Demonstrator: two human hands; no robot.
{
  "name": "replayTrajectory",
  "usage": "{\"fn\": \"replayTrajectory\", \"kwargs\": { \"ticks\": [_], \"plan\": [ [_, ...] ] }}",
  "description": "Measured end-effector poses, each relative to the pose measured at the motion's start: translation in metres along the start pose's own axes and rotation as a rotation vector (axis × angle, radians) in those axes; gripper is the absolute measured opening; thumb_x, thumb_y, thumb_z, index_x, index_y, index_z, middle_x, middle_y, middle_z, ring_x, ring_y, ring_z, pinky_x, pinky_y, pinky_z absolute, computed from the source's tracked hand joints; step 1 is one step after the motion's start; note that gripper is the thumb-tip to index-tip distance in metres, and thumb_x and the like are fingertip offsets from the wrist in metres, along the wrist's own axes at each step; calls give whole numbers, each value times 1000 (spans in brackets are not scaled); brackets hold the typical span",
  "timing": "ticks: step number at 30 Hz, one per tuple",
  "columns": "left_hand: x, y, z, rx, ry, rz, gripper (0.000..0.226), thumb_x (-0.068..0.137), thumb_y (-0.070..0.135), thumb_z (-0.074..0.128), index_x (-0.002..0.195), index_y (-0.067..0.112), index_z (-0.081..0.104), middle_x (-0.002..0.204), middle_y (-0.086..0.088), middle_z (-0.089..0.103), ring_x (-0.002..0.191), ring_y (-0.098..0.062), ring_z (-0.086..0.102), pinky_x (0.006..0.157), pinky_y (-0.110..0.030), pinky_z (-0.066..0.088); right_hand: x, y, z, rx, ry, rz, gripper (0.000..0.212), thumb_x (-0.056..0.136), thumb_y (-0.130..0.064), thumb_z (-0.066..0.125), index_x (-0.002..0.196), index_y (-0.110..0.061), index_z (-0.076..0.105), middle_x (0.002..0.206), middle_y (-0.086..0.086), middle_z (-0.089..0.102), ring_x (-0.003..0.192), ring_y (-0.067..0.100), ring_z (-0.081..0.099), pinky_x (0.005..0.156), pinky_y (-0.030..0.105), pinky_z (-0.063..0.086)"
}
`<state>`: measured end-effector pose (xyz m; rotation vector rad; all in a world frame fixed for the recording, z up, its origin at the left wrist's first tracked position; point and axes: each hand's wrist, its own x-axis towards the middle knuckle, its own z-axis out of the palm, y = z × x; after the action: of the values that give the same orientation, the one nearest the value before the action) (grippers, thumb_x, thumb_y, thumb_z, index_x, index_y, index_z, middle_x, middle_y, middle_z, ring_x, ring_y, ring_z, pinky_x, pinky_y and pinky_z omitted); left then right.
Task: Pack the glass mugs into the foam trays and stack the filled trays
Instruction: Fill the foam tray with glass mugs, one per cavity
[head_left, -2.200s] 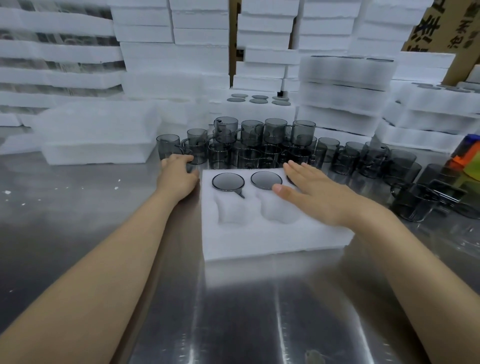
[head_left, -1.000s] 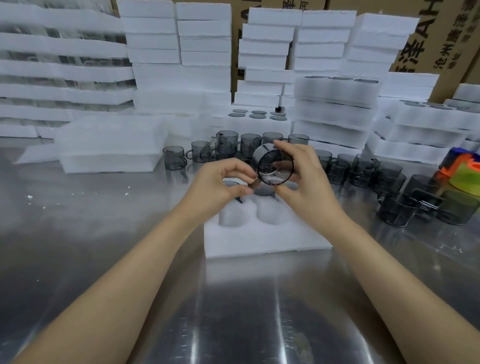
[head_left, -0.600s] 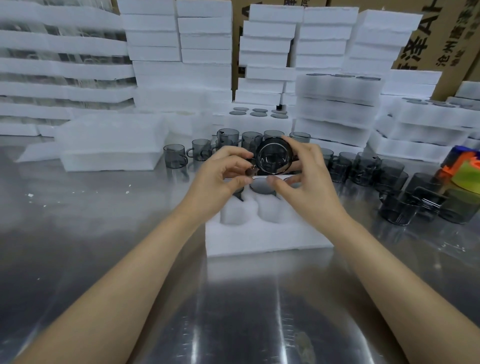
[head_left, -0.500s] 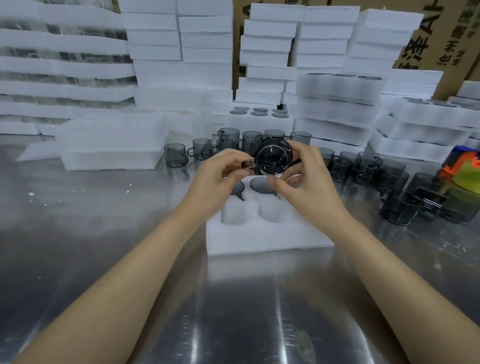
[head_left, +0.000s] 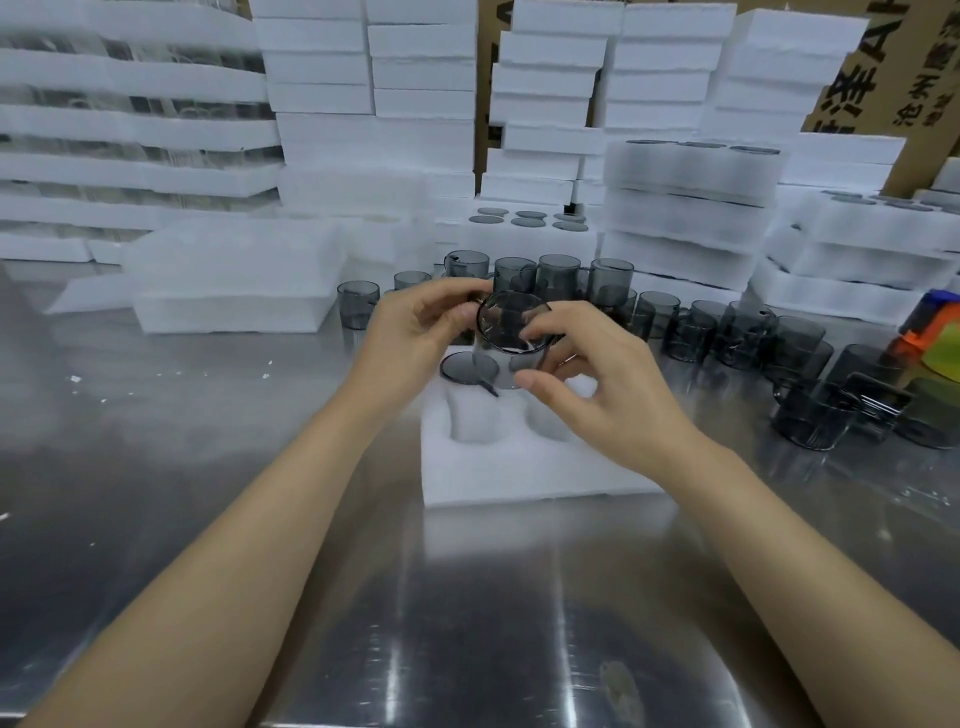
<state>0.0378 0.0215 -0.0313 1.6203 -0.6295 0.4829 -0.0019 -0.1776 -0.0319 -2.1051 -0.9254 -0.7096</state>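
A smoky grey glass mug (head_left: 511, 327) is held just above the white foam tray (head_left: 519, 467) in the middle of the steel table. My left hand (head_left: 415, 332) pinches it on its left side and my right hand (head_left: 597, 379) grips it from the right, fingers curled round its wall. The mug's flat end faces me. One mug (head_left: 467, 368) sits upside down in the tray's far-left pocket. The two near pockets show bare foam; the far-right part of the tray is hidden by my right hand.
Several loose grey mugs (head_left: 561, 275) stand behind the tray and more mugs (head_left: 810, 415) spread to the right. Stacks of foam trays (head_left: 685, 208) line the back. A low foam pile (head_left: 234, 280) lies at the left. Cardboard boxes (head_left: 857, 78) rise at the far right.
Both hands lifted a mug from the pile, turned it in front of me, and have now lowered it toward the tray with its flat end tipped up.
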Motion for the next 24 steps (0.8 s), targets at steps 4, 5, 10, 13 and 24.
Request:
{"fn": "replayTrajectory", "kwargs": {
  "ticks": [4, 5, 10, 13, 24],
  "plan": [
    [2, -10, -17, 120, -37, -135, 15, 77, 29, 72, 92, 33, 70, 89, 20, 72, 87, 3, 65, 78, -14, 48, -2, -7, 4, -27, -34, 4, 21, 84, -24, 71, 99, -13, 61, 100, 1, 58, 78, 8, 57, 74, 18, 47],
    [0, -12, -18, 161, -66, -168, 19, 75, 39, 68, 94, 35, 68, 91, 23, 70, 88, 7, 63, 80, -12, 46, -2, -8, 4, -39, -51, 6, 22, 84, -28, 70, 98, -14, 61, 99, 0, 59, 79, 8, 56, 75, 22, 48],
    [-8, -19, -15, 192, -180, -302, 76, 75, 71, 24, 112, 22, 69, 114, 13, 68, 113, 2, 56, 102, -19, 36, -4, -9, 4, -45, -161, 8, 28, 85, -41, 67, 100, -18, 63, 100, -7, 62, 88, 10, 58, 77, 37, 49],
    [-7, -21, -16, 181, -185, -348, 75, 79, 72, 24, 115, 22, 68, 117, 12, 67, 115, 0, 56, 105, -24, 35, -5, -9, 7, -110, -249, 10, 34, 85, -47, 62, 108, -22, 62, 106, -13, 61, 95, 9, 58, 81, 40, 49],
    [-6, -28, -24, 23, -364, -376, 37, 82, 54, 59, 112, 35, 68, 122, 11, 65, 120, -1, 54, 103, -25, 33, -5, -16, 5, -119, -320, 6, 59, 90, -35, 59, 145, -30, 37, 135, -15, 40, 122, 5, 44, 94, 37, 46]
  ]
}}
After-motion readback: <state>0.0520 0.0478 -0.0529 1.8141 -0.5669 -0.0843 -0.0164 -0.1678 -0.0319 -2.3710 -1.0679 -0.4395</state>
